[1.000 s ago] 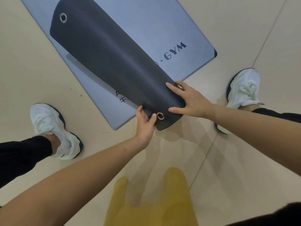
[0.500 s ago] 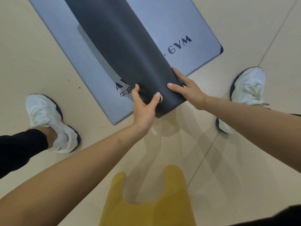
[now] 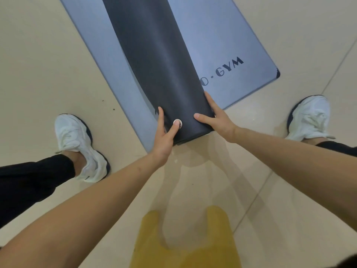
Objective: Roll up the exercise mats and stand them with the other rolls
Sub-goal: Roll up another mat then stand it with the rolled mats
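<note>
Head view: a person bends over a blue-grey mat (image 3: 222,35) spread on the floor (image 3: 38,55), one foot on each side of its near corner.
Mat: what shows of it lies flat, with "GYM" printed near one corner. A dark roll (image 3: 154,64) rests on top, running away from the person and out of the top of the frame.
Left hand (image 3: 164,134): holds the near end of the dark roll, thumb on a metal eyelet (image 3: 177,123), fingers down the left side.
Right hand (image 3: 218,118): fingers fairly straight along the roll's right side, thumb pressing on top.
Hands together: they steady the roll's end from both sides.
Progress: early, I judge. Much of the mat is unrolled. I cannot tell whether the dark roll is the mat's own underside or a second mat.
Left to do: finish rolling, then carry the roll and stand it with the others, none of which are in view.
Around: left shoe (image 3: 77,147), right shoe (image 3: 309,118), black trouser legs, a yellow garment (image 3: 185,244) at the bottom edge.
In the way: both shoes stand beside the mat, not on it. Its far stretch is out of frame.
</note>
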